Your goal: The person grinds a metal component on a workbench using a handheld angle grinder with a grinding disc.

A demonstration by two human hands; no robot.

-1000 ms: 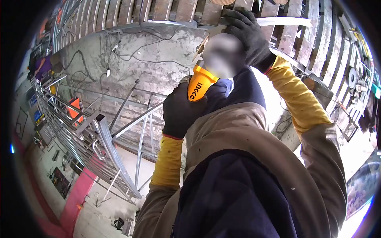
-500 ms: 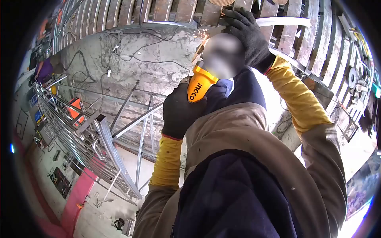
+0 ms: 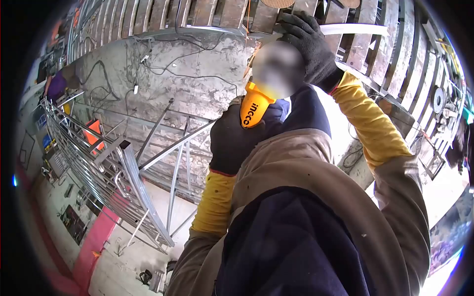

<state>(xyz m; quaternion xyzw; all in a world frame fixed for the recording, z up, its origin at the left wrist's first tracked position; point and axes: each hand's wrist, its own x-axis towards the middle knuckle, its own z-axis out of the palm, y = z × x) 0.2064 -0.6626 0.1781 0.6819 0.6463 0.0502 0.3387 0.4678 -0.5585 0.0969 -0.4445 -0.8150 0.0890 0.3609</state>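
dark cables [image 3: 197,75] straggle over the stained floor [image 3: 207,98] just off the near edge of the slatted counter [image 3: 204,12], a small white piece [image 3: 136,90] close by. i spot a grey disc [image 3: 437,99] toward the counter's right end. on the floor's left side: a metal-tube frame [image 3: 131,170], something orange [image 3: 93,133] beside it, a pink strip [image 3: 94,246], and a person in purple [image 3: 58,86].

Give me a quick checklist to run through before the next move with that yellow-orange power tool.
1. Grip on the power tool: ok, the left hand is wrapped around its body.
2. Both hands gloved: ok, dark gloves with yellow cuffs.
3. Right hand clear of the tool's front end: cannot tell, that area is blurred.
4. Tool stopped: probably not ok, thin orange streaks nearby look like sparks.
5. Floor free of loose cables: not ok, several trail across it.
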